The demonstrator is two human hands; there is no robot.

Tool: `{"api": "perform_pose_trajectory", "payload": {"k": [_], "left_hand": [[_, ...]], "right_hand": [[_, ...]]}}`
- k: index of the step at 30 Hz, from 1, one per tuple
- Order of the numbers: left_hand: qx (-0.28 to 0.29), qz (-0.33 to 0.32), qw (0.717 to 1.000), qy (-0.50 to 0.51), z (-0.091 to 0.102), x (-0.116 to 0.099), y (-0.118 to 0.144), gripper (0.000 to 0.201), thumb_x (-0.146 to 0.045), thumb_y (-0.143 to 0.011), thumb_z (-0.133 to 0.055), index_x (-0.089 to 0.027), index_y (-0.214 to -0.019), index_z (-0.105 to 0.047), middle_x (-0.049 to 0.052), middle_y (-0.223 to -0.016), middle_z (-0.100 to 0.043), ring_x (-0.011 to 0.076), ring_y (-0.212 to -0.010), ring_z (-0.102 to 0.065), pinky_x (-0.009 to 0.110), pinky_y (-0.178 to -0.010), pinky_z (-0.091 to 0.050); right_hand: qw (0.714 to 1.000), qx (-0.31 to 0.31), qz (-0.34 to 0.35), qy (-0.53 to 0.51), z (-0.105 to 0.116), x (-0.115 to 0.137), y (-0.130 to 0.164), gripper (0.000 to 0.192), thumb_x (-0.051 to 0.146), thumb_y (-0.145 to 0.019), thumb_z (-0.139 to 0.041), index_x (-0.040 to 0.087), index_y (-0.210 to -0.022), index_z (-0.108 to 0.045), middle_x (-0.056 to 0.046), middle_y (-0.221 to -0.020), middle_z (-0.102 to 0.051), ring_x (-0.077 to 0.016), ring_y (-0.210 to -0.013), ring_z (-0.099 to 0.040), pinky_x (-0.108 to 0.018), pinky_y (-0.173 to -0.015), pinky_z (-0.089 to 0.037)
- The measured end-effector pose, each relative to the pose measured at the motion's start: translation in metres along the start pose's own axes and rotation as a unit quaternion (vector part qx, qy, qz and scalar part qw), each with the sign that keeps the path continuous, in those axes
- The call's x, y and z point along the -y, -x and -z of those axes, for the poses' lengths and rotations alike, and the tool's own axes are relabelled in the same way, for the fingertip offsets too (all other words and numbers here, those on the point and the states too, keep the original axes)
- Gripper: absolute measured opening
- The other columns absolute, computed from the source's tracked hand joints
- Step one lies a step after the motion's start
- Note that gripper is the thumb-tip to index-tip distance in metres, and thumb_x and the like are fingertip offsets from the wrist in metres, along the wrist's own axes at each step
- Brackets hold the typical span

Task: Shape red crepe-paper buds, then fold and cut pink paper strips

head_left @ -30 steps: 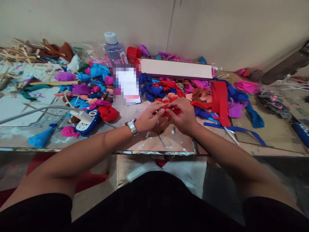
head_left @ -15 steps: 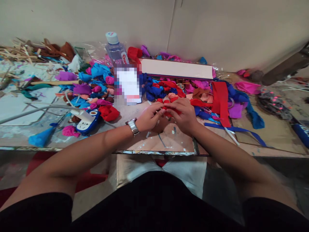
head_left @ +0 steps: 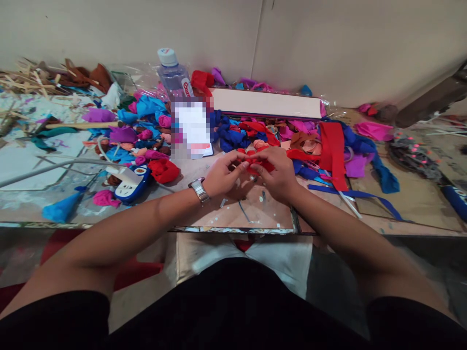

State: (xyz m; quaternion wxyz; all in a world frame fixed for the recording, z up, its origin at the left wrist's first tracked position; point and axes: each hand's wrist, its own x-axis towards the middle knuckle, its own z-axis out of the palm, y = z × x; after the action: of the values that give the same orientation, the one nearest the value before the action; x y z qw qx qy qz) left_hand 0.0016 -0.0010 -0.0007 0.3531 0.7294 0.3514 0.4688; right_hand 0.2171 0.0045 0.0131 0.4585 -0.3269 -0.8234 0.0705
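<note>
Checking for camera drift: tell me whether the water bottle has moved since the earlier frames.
No. The water bottle stands in the same spot, just left of the long white box at the table's back edge; the slight jitter is the head camera.

- Most of the red cloth piece [head_left: 255,164] was hidden under the fingers of the left hand [head_left: 222,177] and the right hand [head_left: 279,177], so its shape could not be told.
- A blurred patch [head_left: 192,130] at 11 o'clock from the hands hid the lower part of the water bottle [head_left: 174,75].
- The blue thing [head_left: 456,200] at 3 o'clock was cut off by the edge.
</note>
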Motion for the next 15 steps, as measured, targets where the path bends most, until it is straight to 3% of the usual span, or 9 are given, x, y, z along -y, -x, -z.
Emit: {"api": "perform_pose_trajectory", "payload": {"k": [6,15], "left_hand": [[-0.004,-0.003,1.000,0.008,0.0001,0.0042,0.0005,0.038,-0.052,-0.108,-0.056,-0.019,-0.118,-0.071,0.007,-0.107,-0.076,0.0155,-0.083,-0.067,0.030,-0.076,-0.054],[-0.006,-0.070,0.997,-0.040,0.0017,0.0003,-0.0010,0.039,-0.053,-0.108,-0.056,-0.021,-0.116,-0.077,0.009,-0.109,-0.076,0.0195,-0.098,-0.071,0.035,-0.089,-0.058]], "right_hand": [[1.000,-0.025,-0.007,0.001,0.0007,0.0038,-0.0002,0.015,0.041,-0.102,-0.071,0.026,-0.099,-0.073,-0.004,-0.098,-0.079,-0.0255,-0.097,-0.071,-0.045,-0.093,-0.049],[1.000,-0.015,-0.018,0.019,-0.0002,0.0030,0.0016,0.020,0.042,-0.103,-0.068,0.025,-0.094,-0.072,-0.004,-0.093,-0.077,-0.0251,-0.094,-0.069,-0.045,-0.093,-0.047]]}}
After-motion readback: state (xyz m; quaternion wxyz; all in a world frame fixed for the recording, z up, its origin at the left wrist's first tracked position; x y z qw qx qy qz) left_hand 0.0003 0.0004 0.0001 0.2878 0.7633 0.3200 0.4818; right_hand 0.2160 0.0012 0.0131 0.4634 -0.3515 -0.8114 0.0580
